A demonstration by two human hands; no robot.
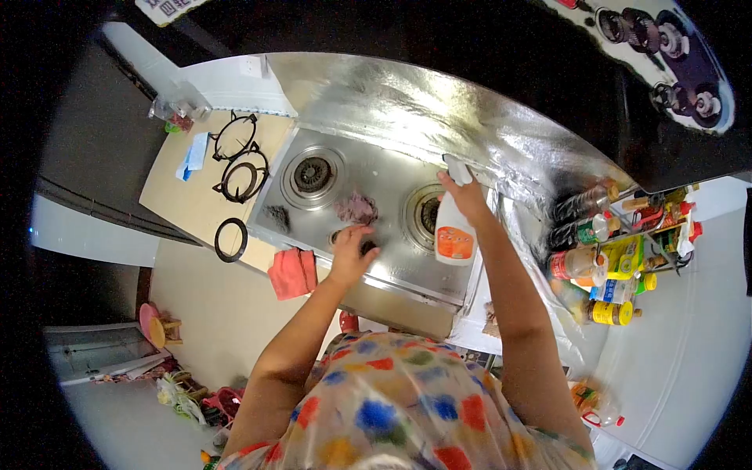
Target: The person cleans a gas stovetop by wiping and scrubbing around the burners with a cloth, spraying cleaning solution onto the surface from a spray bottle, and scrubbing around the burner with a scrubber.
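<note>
A white spray bottle (454,231) with an orange label is held by its neck in my right hand (466,196), over the right burner (427,213) of the steel stove (384,168). My left hand (352,252) is at the stove's front, by a dark knob, with its fingers curved and apart. Just beyond it lies a crumpled pinkish cloth (356,208). A grey scouring pad (278,217) rests near the stove's left edge, below the left burner (313,174). The folded red cloth (293,274) hangs over the counter's front edge.
Two black pan supports (235,138) and a black ring (231,240) lie on the left counter (176,149), near a blue-and-white packet (192,157). Bottles (576,264) crowd a rack at the right. A dark range hood (392,31) overhangs the stove.
</note>
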